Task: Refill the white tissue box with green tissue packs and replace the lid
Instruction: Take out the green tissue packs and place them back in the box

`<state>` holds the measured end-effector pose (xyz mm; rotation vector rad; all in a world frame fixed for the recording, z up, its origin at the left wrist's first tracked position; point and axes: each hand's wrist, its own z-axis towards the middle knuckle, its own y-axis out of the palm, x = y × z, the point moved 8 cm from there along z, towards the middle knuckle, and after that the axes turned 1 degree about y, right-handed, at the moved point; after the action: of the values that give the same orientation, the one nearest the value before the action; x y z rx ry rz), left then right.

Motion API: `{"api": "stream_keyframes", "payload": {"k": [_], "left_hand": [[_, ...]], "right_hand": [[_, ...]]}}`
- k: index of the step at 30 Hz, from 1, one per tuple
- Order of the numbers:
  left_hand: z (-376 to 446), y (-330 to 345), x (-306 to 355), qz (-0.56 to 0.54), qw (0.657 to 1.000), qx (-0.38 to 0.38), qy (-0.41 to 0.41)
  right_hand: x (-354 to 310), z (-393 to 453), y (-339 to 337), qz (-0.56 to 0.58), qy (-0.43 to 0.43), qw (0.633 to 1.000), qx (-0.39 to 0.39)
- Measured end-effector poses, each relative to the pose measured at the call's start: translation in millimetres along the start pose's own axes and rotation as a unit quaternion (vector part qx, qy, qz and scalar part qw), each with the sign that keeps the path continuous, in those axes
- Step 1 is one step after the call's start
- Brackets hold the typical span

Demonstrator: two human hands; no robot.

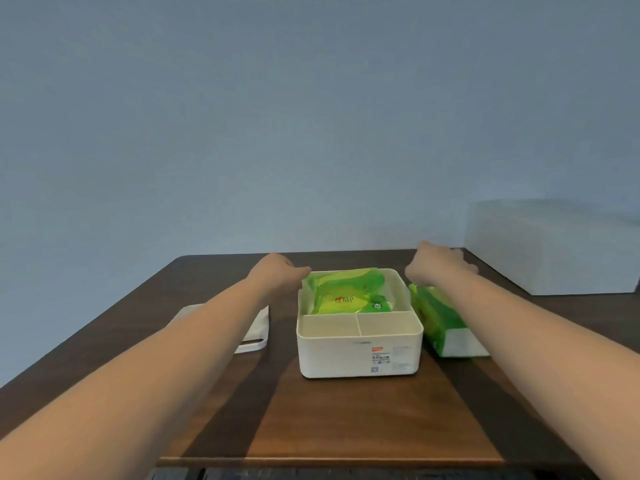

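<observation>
White plastic tissue box [360,355], smooth, rounded corners, lid off, centred on dark wood-grain table [346,417]. Rear compartment: glossy green tissue pack [349,292], crinkled film. Two shallow front compartments, bare. Second green tissue pack [446,327], soft oblong, just beside box's right wall. Flat white lid [256,334] at left, partly under forearm. Left hand [280,271] at box's far left corner, right hand [440,263] above second pack; grip of neither discernible.
</observation>
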<state>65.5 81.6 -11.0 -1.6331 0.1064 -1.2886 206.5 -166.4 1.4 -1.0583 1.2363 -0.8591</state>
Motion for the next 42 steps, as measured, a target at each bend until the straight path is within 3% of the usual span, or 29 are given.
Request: {"api": "stream_keyframes", "payload": {"k": [6,14,18,23,28,34,42], "left_hand": [[-5,21,11,0.068,0.996,-0.048,-0.01],[-9,34,14,0.066,0.99,-0.117,0.031],[-8,28,24,0.07,0.995,-0.052,0.049],[-6,13,41,-0.062,0.995,-0.01,0.082],[6,-9,37,-0.205,0.972,0.088,0.073],[27,-26,25,-0.193,0.961,0.192,0.052],[63,-27,3,-0.111,0.976,0.187,0.005]], "right_hand": [[37,32,41,-0.053,0.017,0.995,-0.083],[50,25,60,-0.056,0.014,0.992,-0.114],[55,30,62,-0.035,0.03,0.994,-0.098],[57,17,48,0.0,0.034,0.996,-0.077],[56,20,34,0.038,0.017,0.998,-0.035],[37,22,-6,0.091,-0.017,0.995,0.034],[-14,18,-48,0.145,-0.145,0.974,0.092]]}}
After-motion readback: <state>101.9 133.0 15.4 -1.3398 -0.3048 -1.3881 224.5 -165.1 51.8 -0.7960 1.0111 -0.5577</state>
